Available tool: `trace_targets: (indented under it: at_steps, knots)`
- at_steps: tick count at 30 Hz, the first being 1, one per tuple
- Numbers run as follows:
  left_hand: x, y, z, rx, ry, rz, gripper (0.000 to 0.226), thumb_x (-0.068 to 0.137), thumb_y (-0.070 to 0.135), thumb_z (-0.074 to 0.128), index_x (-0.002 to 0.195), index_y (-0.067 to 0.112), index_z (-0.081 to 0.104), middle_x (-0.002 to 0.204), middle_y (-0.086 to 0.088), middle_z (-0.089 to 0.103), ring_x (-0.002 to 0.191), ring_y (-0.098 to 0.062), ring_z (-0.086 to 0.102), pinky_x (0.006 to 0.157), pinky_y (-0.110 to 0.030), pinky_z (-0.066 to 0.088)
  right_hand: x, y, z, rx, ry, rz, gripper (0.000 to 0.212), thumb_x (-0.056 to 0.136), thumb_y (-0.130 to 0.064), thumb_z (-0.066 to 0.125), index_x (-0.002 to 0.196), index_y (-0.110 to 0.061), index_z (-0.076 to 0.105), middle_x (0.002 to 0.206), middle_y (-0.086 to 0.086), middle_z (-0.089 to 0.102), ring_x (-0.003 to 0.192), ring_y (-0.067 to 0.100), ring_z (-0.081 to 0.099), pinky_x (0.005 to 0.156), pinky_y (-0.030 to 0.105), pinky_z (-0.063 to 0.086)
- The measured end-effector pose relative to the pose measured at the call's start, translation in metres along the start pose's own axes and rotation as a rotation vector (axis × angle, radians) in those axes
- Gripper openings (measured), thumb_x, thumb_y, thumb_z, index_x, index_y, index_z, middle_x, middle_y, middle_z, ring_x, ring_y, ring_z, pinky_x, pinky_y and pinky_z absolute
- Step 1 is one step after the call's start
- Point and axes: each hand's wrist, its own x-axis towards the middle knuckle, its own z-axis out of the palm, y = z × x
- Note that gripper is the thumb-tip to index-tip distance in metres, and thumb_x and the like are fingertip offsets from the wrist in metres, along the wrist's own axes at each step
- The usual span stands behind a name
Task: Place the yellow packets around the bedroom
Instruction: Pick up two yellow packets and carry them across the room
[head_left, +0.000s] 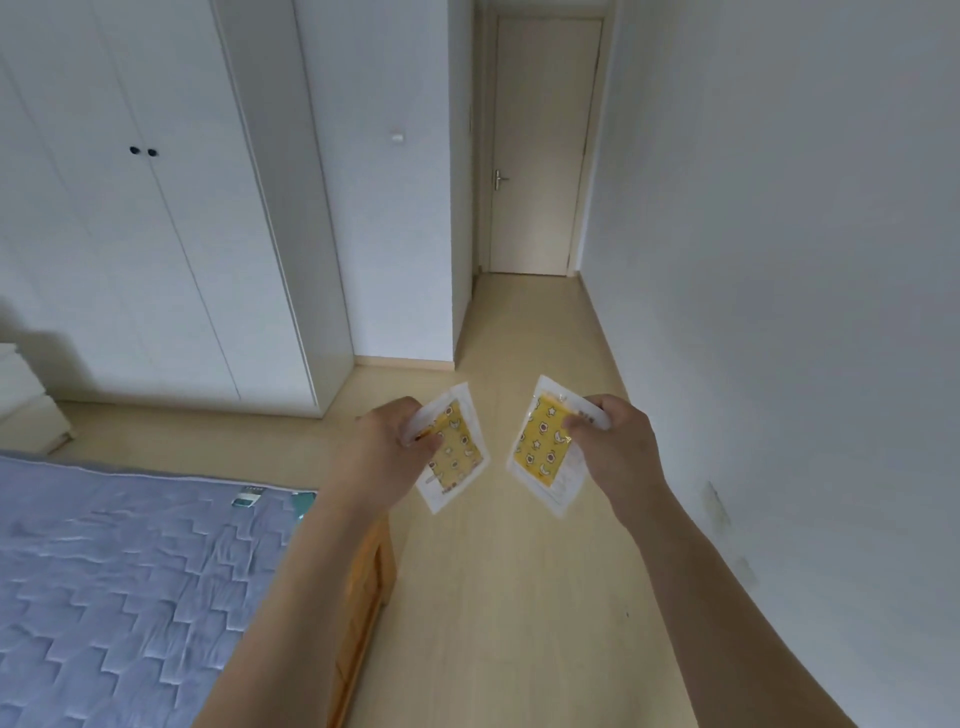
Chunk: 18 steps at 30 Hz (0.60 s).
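Two bare forearms enter from near edge, one left, one right. No sleeve visible on either arm up to frame edge. Left hand (387, 449) bare: no ring, no glove, no watch or band at wrist. Right hand (615, 447) likewise bare, wrist unadorned. Fingernails short where visible, unpainted.

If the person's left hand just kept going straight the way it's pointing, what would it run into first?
Probably nothing soon. The left hand, holding a yellow packet, points forward over bare wooden floor toward the wall corner beside the closed door. Depth is hard to judge, but the way looks free until there.
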Motion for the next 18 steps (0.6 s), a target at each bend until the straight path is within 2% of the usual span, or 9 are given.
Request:
trace_targets:
  at_steps: [5, 14, 18]
  knots:
    - [0.108, 0.001, 0.016, 0.004, 0.010, -0.010, 0.010, 0.090, 0.025, 0.063, 0.081, 0.024, 0.059, 0.075, 0.004, 0.065, 0.066, -0.015, 0.061, 0.057, -0.030, 0.049, 0.108, -0.008, 0.033, -0.005, -0.029, -0.019, 0.007, 0.085, -0.014, 0.060, 0.082, -0.020, 0.063, 0.083, 0.001, 0.068, 0.082, 0.026, 0.068, 0.074, 0.041, 0.056]
    - [0.313, -0.023, 0.070, 0.040, 0.047, -0.053, 0.013, 0.090, 0.022, 0.062, 0.078, 0.020, 0.057, 0.074, 0.001, 0.063, 0.056, -0.015, 0.052, 0.050, -0.024, 0.038, 0.321, 0.017, 0.112, 0.025, -0.111, -0.027, 0.008, 0.084, -0.013, 0.060, 0.081, -0.020, 0.064, 0.078, -0.002, 0.066, 0.074, 0.021, 0.064, 0.070, 0.038, 0.054]
    - [0.408, -0.032, 0.076, 0.087, 0.077, -0.105, 0.020, 0.090, 0.021, 0.061, 0.073, 0.026, 0.053, 0.069, 0.007, 0.058, 0.054, -0.010, 0.050, 0.049, -0.024, 0.034, 0.433, 0.011, 0.153, 0.047, -0.171, -0.050, 0.004, 0.083, -0.014, 0.060, 0.082, -0.013, 0.064, 0.083, 0.008, 0.068, 0.072, 0.025, 0.062, 0.067, 0.039, 0.052]
